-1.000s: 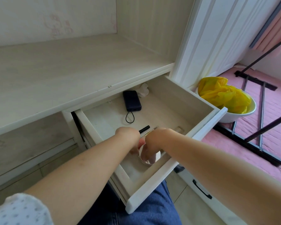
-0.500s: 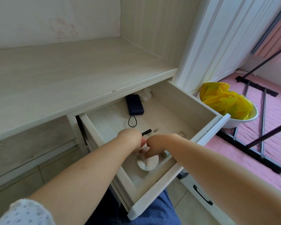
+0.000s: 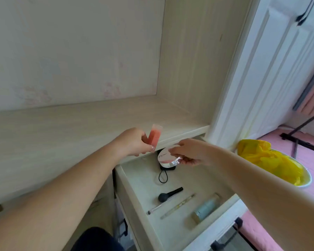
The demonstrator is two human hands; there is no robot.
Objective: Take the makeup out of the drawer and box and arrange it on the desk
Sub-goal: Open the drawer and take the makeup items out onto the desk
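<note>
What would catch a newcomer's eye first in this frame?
Two hands raised over the open drawer: the left hand holds pink lipstick tubes at the desk edge, the right hand grips a round compact. At far right, a bright yellow bag fills a white bowl.
</note>
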